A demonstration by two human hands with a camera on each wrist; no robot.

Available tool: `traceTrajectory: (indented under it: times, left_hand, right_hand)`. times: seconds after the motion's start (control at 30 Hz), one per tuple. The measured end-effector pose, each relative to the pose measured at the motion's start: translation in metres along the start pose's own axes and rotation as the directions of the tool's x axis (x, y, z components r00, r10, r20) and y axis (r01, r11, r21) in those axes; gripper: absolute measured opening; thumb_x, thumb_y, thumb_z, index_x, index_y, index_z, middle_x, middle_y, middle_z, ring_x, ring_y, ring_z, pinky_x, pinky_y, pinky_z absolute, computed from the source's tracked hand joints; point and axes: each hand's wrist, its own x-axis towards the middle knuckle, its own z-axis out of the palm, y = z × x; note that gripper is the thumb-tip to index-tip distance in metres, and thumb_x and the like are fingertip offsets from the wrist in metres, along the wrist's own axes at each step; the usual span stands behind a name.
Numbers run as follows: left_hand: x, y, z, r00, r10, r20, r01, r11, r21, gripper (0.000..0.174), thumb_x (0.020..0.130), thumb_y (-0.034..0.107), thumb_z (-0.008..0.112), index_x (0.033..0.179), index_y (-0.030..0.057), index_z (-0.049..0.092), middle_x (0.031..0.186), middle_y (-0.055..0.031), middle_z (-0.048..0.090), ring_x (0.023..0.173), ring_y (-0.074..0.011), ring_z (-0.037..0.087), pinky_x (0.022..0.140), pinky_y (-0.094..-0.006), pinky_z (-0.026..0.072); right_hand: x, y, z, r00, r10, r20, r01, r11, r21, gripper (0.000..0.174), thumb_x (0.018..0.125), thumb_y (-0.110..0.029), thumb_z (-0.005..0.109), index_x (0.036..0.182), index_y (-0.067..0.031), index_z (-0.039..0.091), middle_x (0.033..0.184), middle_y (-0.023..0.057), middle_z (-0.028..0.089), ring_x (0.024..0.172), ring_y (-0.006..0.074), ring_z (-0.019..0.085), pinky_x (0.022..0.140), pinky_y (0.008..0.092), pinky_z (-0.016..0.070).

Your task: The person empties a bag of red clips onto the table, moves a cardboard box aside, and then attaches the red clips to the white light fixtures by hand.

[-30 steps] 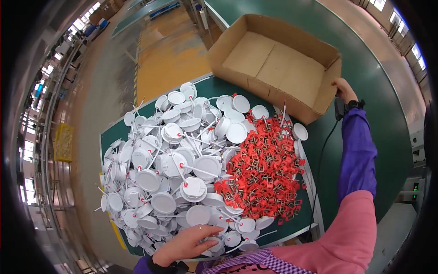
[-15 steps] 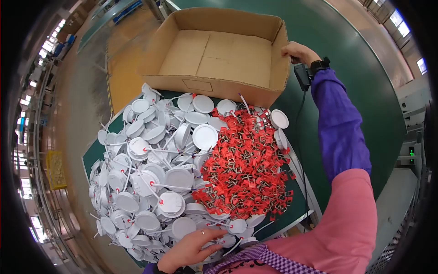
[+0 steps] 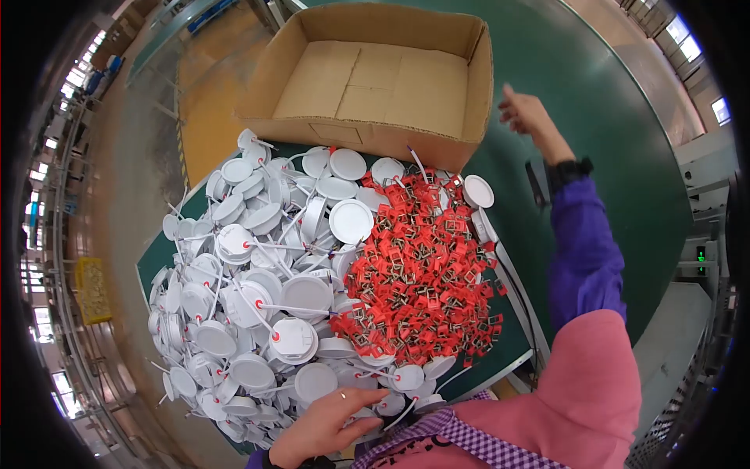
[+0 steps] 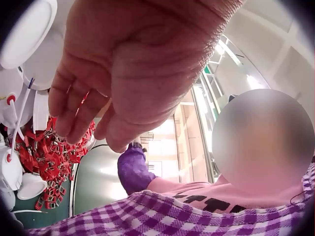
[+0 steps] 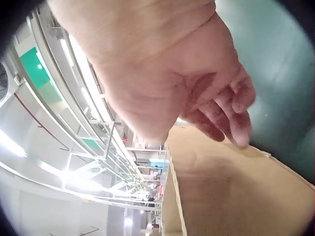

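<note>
My right hand [image 3: 529,119] is off the cardboard box [image 3: 367,131], a short way right of its right wall, with loosely bent fingers and nothing in them. In the right wrist view those fingers overlap the outer box wall [image 5: 236,187]. The box stands beyond the heap with its inside bare. My left hand [image 3: 324,428] hovers at the near edge of the heaped round white lamps [image 3: 305,293], its fingers relaxed and nothing held. Several lamps have white cables with red ends. Right of them lies a pile of red plastic clips with metal frames [image 3: 426,273].
The green table [image 3: 578,86] stretches behind and to the right, past the metal edge of the work surface [image 3: 525,301]. A black cable runs along that edge. A yellow crate [image 3: 94,291] sits at the far left.
The box has been pulled left, to behind the lamps, as the head view shifted. My right hand has let go of its right wall and drawn away. The left hand stays nearly still.
</note>
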Motion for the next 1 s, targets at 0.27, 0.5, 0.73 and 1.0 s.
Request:
traceTrajectory:
  times: [0.27, 0.5, 0.73, 1.0]
  left_hand:
    - [-0.014, -0.007, 0.012, 0.996, 0.074, -0.042, -0.074, 0.997, -0.013, 0.044, 0.082, 0.019, 0.065, 0.122, 0.0071, 0.053, 0.102, -0.0125, 0.06, 0.091, -0.0289, 0.058, 0.077, -0.035, 0.0457]
    - [-0.037, -0.013, 0.041, 0.975, 0.155, -0.158, -0.162, 0.987, -0.026, 0.042, 0.081, 0.016, 0.067, 0.119, 0.007, 0.055, 0.1, -0.0114, 0.061, 0.089, -0.0285, 0.058, 0.076, -0.0349, 0.0465]
    - [-0.061, -0.025, 0.087, 0.919, 0.262, -0.296, -0.246, 0.965, 0.089, 0.038, 0.077, 0.008, 0.068, 0.114, 0.0058, 0.058, 0.096, -0.0103, 0.063, 0.086, -0.0267, 0.06, 0.073, -0.0334, 0.0473]
    - [-0.046, -0.028, 0.171, 0.903, 0.286, -0.32, -0.241, 0.955, 0.173, 0.037, 0.076, 0.006, 0.067, 0.112, 0.004, 0.058, 0.096, -0.0117, 0.062, 0.086, -0.0286, 0.06, 0.074, -0.0341, 0.0467]
  right_hand:
    - [-0.089, 0.083, 0.08, 0.868, -0.468, 0.164, 0.491, 0.859, -0.148, 0.064, 0.077, -0.04, 0.068, 0.125, -0.0017, 0.051, 0.128, 0.019, 0.05, 0.121, 0.028, 0.045, 0.103, 0.0363, 0.0331]
    - [-0.098, 0.104, 0.097, 0.943, -0.317, 0.101, 0.299, 0.94, 0.162, 0.055, 0.075, -0.016, 0.071, 0.124, -0.0002, 0.051, 0.107, 0.0105, 0.06, 0.093, 0.0171, 0.059, 0.081, 0.0276, 0.0471]
    - [-0.101, 0.111, 0.072, 0.827, -0.541, -0.154, 0.558, 0.755, 0.345, 0.052, 0.075, -0.01, 0.069, 0.123, 0.001, 0.051, 0.107, 0.0089, 0.058, 0.095, 0.0136, 0.055, 0.081, 0.0261, 0.0456]
    - [-0.117, 0.12, 0.124, 0.845, -0.455, -0.28, 0.515, 0.555, 0.653, 0.045, 0.077, -0.01, 0.071, 0.117, -0.0007, 0.053, 0.109, 0.0105, 0.057, 0.101, 0.0196, 0.055, 0.089, 0.0298, 0.0434]
